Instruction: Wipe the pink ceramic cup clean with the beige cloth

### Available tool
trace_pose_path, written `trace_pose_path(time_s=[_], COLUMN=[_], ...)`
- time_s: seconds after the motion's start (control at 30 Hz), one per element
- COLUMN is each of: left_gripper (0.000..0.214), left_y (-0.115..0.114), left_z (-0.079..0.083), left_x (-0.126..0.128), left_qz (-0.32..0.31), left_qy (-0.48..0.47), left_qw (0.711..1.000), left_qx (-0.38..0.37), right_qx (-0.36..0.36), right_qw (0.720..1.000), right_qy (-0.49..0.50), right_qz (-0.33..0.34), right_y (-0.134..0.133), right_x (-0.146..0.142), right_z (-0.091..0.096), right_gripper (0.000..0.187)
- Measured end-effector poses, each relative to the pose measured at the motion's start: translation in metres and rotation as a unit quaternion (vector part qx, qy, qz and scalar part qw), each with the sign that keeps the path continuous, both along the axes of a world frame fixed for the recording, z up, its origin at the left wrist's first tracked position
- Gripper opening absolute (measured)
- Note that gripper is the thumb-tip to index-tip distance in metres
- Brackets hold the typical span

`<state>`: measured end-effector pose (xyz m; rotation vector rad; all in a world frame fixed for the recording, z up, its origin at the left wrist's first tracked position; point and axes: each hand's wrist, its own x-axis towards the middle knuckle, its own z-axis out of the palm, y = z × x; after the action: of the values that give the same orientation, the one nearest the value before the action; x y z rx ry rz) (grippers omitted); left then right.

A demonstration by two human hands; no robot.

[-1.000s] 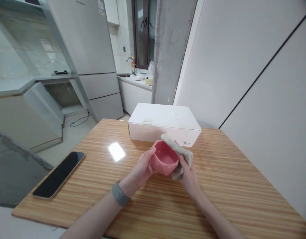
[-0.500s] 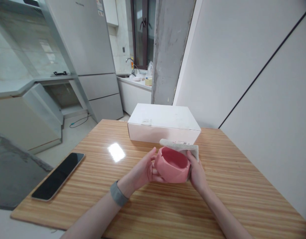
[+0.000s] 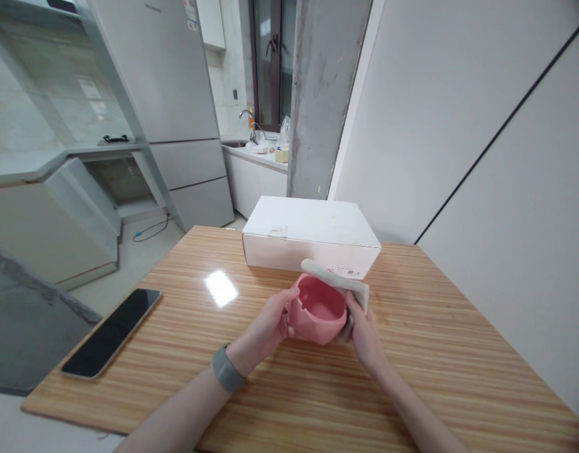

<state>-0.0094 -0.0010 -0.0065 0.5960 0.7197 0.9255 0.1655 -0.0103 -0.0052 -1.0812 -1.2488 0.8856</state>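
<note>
Over the worktop, the left hand closes its grip on the pink bowl at its left wall. The right hand has its grip on a grey cloth pressed to the right side. The bowl seems lifted, tilted toward the camera. Just behind stands 1 white box.

We see a bright, evenly lit room, a white glare patch on the desk, soft shadows, and wide-angle bending at the edges.
</note>
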Motion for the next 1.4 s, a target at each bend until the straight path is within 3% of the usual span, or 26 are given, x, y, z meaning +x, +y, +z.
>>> trace_pose_path(time_s=[0.13,0.23,0.43,0.67,0.83,1.0,1.23,1.4], left_gripper=[0.041,0.047,0.043,0.045,0.042,0.040,0.036,0.033], left_y=[-0.010,-0.017,-0.007,-0.001,-0.004,-0.002,0.001,-0.007], left_z=[0.012,0.016,0.002,-0.004,-0.007,-0.011,-0.004,-0.001], left_x=[0.008,0.014,0.012,0.003,0.005,0.005,0.003,0.002], left_qz=[0.055,0.036,-0.019,-0.103,-0.104,-0.067,0.009,-0.041], left_qy=[-0.042,-0.087,-0.053,-0.044,-0.069,-0.058,-0.054,-0.040], left_qw=[0.995,0.991,0.998,0.994,0.992,0.996,0.998,0.997], left_qx=[0.076,0.096,-0.005,-0.009,-0.024,-0.019,0.029,0.048], right_qx=[0.008,0.040,0.001,-0.056,-0.084,-0.099,-0.019,-0.010], right_qw=[0.999,0.998,0.998,0.989,0.979,0.982,0.996,0.993], right_qy=[0.001,-0.015,0.017,0.134,0.187,0.162,0.081,0.117], right_qz=[-0.032,-0.042,-0.056,-0.021,0.009,0.010,0.025,0.008], right_y=[-0.003,-0.002,-0.002,-0.008,-0.010,-0.008,-0.004,-0.002], right_x=[-0.004,-0.002,0.004,0.000,-0.001,0.001,-0.004,0.000], right_z=[-0.009,-0.013,-0.008,0.008,0.012,0.011,-0.009,-0.008], right_gripper=[0.041,0.043,0.046,0.047,0.046,0.052,0.045,0.042])
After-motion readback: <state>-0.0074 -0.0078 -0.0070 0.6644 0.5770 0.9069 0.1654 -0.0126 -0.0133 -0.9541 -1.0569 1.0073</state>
